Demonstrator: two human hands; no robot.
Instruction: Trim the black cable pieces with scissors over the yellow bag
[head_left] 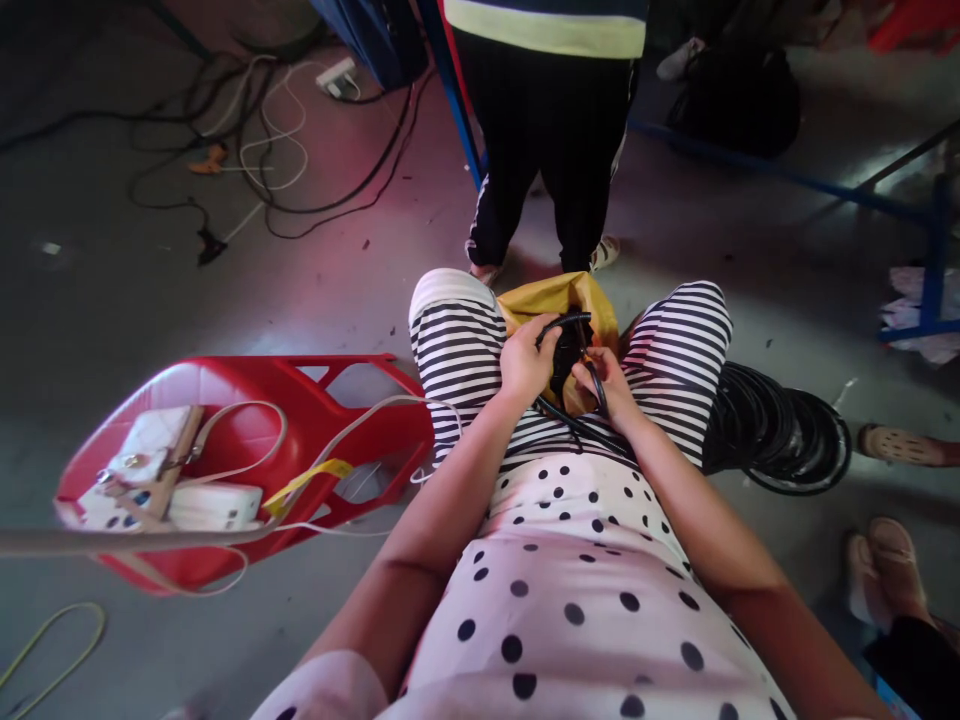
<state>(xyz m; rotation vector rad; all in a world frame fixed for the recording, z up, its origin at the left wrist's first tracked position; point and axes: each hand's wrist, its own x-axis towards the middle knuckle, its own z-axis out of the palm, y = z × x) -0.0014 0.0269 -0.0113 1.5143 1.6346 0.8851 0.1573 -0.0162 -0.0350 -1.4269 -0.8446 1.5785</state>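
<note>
My left hand [527, 358] is closed around a black corrugated tube [574, 318], whose end points right over the bag. My right hand [611, 388] pinches a thin black cable [598, 385] close to the tube's end; a small orange bit shows by its fingertips. Between my knees stands an open yellow bag [551, 292] with dark pieces inside, too shadowed to name. More black tubing [592, 432] runs across my lap toward the right.
A red plastic stool [247, 385] at my left bears a white bag [157, 440] and a power bank [214, 507]. Coiled black tubing [802, 440] lies on the floor at right. A person [544, 130] stands ahead. Loose cables [262, 150] spread at far left.
</note>
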